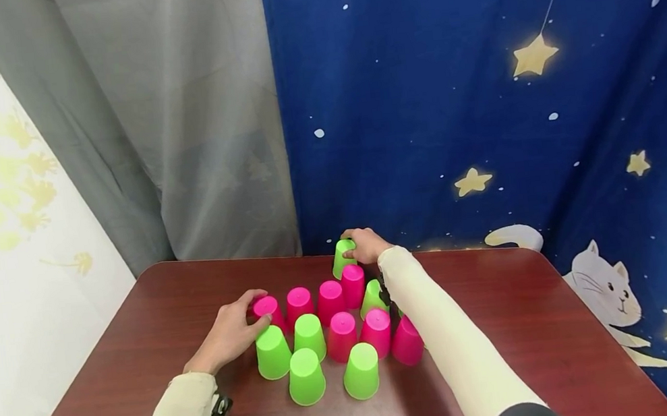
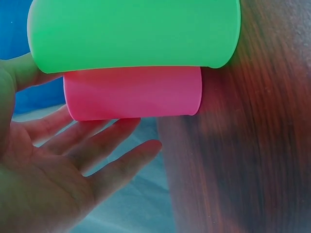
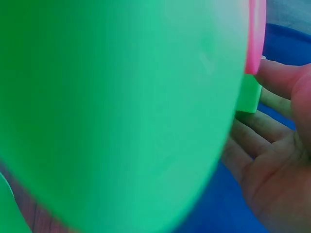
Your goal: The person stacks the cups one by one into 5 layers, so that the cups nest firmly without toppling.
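At the left end of the cup group, my left hand (image 1: 230, 330) holds an upside-down pink cup (image 1: 268, 311) between thumb and fingers. A green cup (image 1: 273, 357) stands just in front of it, near the thumb. In the left wrist view that green cup partly covers the pink cup (image 2: 136, 94), and the fingers spread along the pink cup's far side. My right hand (image 1: 368, 245) reaches over to the back and grips an upside-down green cup (image 1: 342, 263) near its top. The right wrist view shows only a sliver of this green cup (image 3: 249, 97) beyond a large, close green cup (image 3: 121, 107).
Several more pink cups (image 1: 342, 338) and green cups (image 1: 361, 372) stand upside down, close together, on the dark red wooden table (image 1: 107, 381). My right forearm (image 1: 451, 338) passes over the group's right side. Grey and blue curtains (image 1: 398, 126) hang behind the table.
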### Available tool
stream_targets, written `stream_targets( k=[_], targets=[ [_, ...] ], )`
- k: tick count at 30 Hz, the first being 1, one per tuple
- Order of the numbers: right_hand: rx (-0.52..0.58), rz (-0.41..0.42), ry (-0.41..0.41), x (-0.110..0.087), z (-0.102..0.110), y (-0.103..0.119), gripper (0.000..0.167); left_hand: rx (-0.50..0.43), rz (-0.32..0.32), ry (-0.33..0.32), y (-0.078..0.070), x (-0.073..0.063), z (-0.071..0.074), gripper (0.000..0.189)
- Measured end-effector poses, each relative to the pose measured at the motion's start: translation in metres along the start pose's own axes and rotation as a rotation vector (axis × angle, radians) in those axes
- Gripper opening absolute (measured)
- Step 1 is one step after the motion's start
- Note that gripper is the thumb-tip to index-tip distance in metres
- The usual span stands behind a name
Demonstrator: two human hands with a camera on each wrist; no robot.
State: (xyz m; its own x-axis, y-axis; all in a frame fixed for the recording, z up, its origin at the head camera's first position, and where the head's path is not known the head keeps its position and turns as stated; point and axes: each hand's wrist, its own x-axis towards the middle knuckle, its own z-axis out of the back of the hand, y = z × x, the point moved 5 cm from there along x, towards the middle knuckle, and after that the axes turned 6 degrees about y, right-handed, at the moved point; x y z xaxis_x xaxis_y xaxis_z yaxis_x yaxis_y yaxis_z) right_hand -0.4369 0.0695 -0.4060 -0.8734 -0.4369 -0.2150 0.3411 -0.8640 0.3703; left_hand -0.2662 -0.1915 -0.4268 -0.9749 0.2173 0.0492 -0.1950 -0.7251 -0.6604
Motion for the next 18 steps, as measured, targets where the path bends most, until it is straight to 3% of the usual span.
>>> stream_targets(
  k=[9, 18],
  targets=[
    [0.011, 0.0, 0.012, -0.002, 0.001, -0.004, 0.058, 0.007, -0.007, 0.006, -0.002, 0.004, -0.001, 0.046],
    [0.054, -0.009, 0.066, -0.02, 0.023, -0.011, 0.065, 0.017, 0.005, 0.003, 0.002, 0.005, 0.001, 0.045]
  ],
)
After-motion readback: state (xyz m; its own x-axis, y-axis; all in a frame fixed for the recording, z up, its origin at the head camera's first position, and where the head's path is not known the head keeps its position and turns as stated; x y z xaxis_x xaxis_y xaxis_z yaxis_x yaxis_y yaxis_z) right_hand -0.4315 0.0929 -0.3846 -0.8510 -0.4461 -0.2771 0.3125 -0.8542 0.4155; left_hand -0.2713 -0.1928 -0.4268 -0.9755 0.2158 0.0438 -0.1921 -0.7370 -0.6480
